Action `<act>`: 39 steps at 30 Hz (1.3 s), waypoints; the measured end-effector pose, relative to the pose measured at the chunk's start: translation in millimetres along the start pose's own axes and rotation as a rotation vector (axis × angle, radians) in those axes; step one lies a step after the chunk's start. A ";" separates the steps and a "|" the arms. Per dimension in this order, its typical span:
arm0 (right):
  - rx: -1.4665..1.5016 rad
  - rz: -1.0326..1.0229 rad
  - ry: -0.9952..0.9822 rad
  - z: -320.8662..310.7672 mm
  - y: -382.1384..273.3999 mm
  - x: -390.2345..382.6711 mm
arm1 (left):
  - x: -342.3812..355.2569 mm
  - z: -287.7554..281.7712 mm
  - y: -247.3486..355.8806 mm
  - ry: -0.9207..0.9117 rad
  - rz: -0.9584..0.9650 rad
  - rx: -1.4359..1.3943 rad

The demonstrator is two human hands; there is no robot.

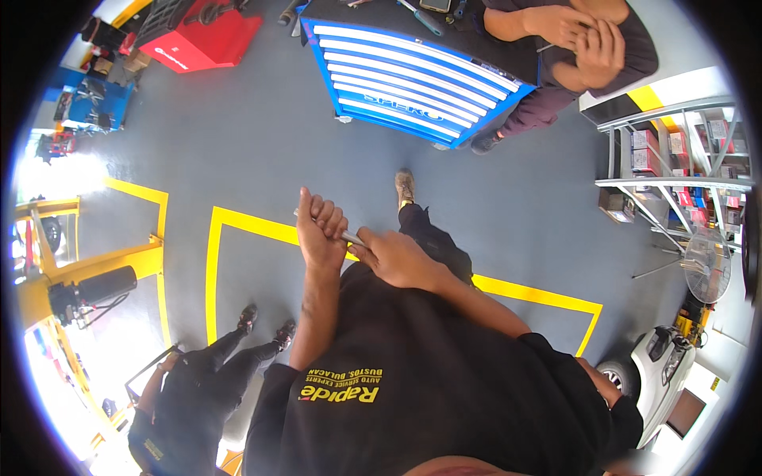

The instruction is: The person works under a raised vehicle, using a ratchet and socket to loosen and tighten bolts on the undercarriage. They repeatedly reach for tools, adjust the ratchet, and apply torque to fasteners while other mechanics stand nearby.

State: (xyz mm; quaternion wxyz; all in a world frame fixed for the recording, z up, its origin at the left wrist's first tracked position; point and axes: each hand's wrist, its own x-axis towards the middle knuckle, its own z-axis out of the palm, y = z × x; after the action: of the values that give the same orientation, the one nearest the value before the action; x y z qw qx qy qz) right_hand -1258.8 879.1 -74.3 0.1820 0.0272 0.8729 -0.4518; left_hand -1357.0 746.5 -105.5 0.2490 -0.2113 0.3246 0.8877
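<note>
Here, a slim metallic rod (351, 237) is gripped between two bare hands above a grey floor (516, 206).
In the head view, the rod is held aslant in front of a black shirt (476, 373); it is wrapped by the curled fingers of the left hand (321, 234), with the thumb raised, and pinched by those of the right hand (397, 258), where its end is hidden. Beyond, a blue cabinet (409, 79) is fronted with white drawers.
</note>
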 end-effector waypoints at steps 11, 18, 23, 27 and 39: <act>0.034 -0.155 -0.019 -162.8 39.3 121.4 | 127.6 148.6 9.8 -0.019 0.099 0.009; -0.130 -0.094 0.003 -189.4 21.8 167.7 | 204.7 131.9 38.3 -0.022 0.098 -0.094; -0.015 0.119 0.087 -234.5 33.0 135.9 | 285.1 49.5 188.1 0.537 0.810 -0.130; 0.073 0.329 0.349 -261.8 28.5 159.2 | 365.3 41.6 194.5 -0.024 0.401 0.276; -0.154 0.363 0.778 -255.4 8.3 182.7 | 459.6 135.1 29.3 -0.007 -0.111 0.259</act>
State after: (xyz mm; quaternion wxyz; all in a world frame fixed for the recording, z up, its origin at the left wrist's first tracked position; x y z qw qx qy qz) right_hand -1502.2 1066.6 -9.1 -0.0826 0.3349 0.8887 -0.3021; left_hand -1764.3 959.2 -243.8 0.3240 -0.1917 0.4234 0.8240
